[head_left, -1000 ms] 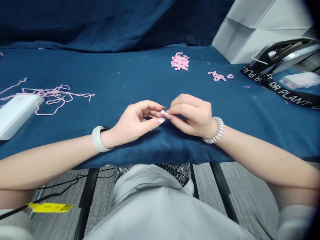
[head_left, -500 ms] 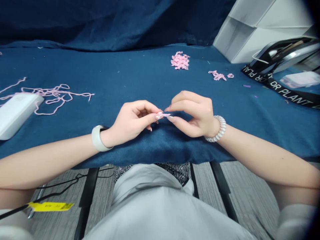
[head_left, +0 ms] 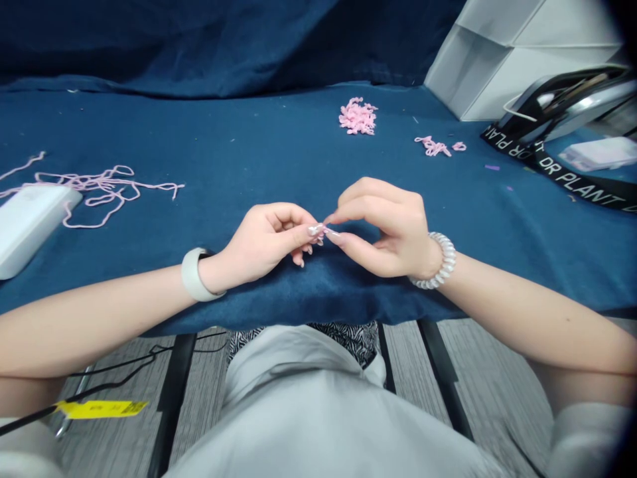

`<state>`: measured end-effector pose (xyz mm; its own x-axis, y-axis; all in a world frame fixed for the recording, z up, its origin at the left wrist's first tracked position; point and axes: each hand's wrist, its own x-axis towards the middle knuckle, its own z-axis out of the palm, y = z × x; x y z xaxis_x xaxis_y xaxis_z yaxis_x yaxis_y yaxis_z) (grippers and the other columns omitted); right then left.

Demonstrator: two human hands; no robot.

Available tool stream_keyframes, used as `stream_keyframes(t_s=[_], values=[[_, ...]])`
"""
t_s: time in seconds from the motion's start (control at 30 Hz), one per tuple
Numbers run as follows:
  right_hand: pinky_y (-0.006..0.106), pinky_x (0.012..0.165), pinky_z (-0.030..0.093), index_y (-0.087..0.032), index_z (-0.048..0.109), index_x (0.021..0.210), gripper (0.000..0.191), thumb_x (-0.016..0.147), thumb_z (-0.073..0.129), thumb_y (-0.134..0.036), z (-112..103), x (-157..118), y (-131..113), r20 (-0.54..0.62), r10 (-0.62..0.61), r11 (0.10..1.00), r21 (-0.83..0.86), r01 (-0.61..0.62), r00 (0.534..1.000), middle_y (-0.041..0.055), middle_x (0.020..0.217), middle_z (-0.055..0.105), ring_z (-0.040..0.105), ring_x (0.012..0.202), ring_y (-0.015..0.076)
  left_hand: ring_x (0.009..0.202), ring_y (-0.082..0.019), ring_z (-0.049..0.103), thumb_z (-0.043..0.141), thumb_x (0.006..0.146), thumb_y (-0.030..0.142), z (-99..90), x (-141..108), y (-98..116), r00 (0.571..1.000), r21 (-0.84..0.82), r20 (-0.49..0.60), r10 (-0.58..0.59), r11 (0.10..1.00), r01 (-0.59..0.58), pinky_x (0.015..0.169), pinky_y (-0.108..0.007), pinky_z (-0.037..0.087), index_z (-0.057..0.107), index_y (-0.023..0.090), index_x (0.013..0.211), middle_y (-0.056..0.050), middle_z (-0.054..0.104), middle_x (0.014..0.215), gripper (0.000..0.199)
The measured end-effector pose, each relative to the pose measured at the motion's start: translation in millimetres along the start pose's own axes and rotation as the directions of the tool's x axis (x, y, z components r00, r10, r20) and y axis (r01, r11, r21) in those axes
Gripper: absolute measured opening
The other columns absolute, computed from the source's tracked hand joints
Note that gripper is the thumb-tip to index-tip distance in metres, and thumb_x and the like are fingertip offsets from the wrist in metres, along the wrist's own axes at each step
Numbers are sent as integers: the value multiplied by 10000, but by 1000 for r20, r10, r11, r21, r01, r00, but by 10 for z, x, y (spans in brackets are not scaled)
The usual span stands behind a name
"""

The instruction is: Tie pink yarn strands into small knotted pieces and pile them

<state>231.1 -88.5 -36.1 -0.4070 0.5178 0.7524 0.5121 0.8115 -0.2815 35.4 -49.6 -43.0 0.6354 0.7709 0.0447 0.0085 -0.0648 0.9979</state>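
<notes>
While the left hand point(head_left: 269, 239) has thumb and finger pinched on a tiny pink bit point(head_left: 325, 230) over the tabletop's point(head_left: 239, 159) near edge, the right hand point(head_left: 385, 222) is nearly closed right at it, can't tell if it's gripping. Fingertips hide most of the piece. Off left, a white slab point(head_left: 37, 226) sits on some tangled pink yarn point(head_left: 107, 189). Farther back there's a pink pile point(head_left: 357, 117), then a smaller cluster point(head_left: 434, 146), with a black lettered strap point(head_left: 552, 170) and white boxes point(head_left: 490, 66) crowding the right.

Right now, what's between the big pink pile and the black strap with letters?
In the head view, a small pink yarn cluster and, nearer the black strap, one little pink piece lie there.
</notes>
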Motion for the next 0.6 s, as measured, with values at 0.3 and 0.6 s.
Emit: stream_keyframes(t_s=[0.3, 0.6], values=[[283, 658, 505, -231, 683, 835, 159, 896, 542, -272, 21, 0, -10, 79, 29, 999, -33, -26, 996, 27, 794, 658, 613, 730, 134, 457, -72, 542, 785, 683, 428, -6, 16, -53, 998, -95, 25, -66, 993, 68, 427, -179, 471, 623, 136, 711, -15, 631, 634, 335], [269, 625, 473, -173, 677, 713, 171, 854, 590, -214, 59, 14, 5, 3, 133, 978, 162, -132, 991, 23, 694, 649, 579, 655, 116, 472, -58, 504, 808, 660, 397, 14, 42, -54, 991, -222, 51, -121, 966, 130, 401, -165, 445, 620, 132, 696, -5, 592, 643, 327]])
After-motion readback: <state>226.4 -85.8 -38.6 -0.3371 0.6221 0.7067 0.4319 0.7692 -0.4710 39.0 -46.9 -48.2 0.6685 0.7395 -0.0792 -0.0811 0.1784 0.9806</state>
